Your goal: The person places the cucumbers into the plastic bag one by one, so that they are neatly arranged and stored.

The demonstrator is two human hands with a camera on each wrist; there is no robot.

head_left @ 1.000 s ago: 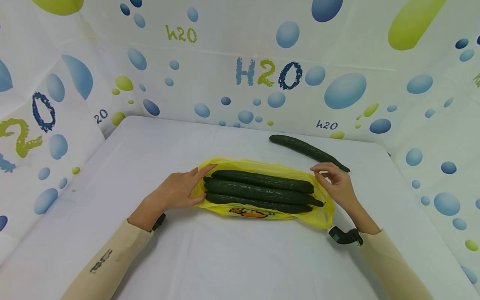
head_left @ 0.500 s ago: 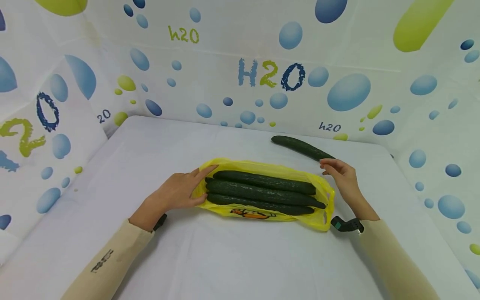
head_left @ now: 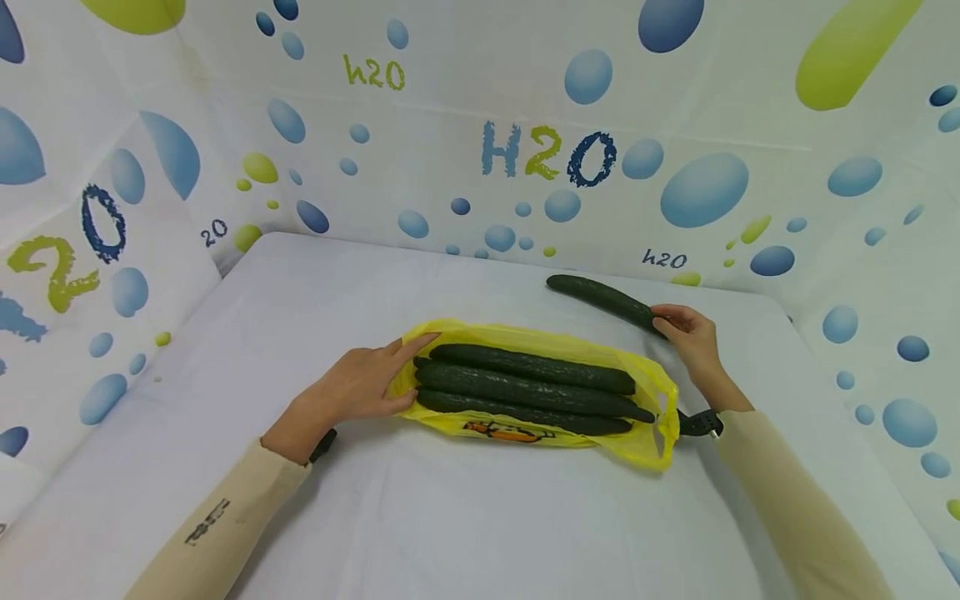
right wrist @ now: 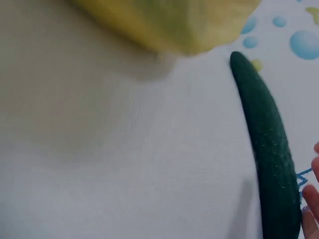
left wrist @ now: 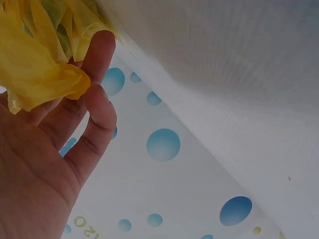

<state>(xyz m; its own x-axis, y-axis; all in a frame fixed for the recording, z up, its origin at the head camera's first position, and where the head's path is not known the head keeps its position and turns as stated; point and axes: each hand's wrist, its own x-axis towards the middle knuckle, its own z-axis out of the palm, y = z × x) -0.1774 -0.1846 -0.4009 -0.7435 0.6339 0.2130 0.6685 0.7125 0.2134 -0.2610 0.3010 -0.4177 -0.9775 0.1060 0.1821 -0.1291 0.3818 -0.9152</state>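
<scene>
A yellow plastic bag (head_left: 645,454) lies on its side, with several dark green cucumbers (head_left: 525,387) showing in its mouth. My left hand (head_left: 363,379) holds the bag's left end, index finger along the upper edge and thumb at the lower one. In the left wrist view, bunched plastic (left wrist: 40,74) sits among the fingers (left wrist: 99,55). Behind the bag, a single cucumber (head_left: 600,298) lies apart from the others. My right hand (head_left: 692,337) grips its right end. In the right wrist view, fingertips (right wrist: 311,199) meet the side of that cucumber (right wrist: 269,144); the thumb is out of frame.
A white cloth (head_left: 450,517) covers the table. Behind and at the sides hang white sheets (head_left: 420,150) printed with blue and green drops. The bag's handle loops (head_left: 667,417) spread at its right end, near my right wrist's dark strap (head_left: 701,423).
My right hand has left the bag's right end, moved back and right, and taken hold of the single cucumber's near end. My left hand has stayed at the bag.
</scene>
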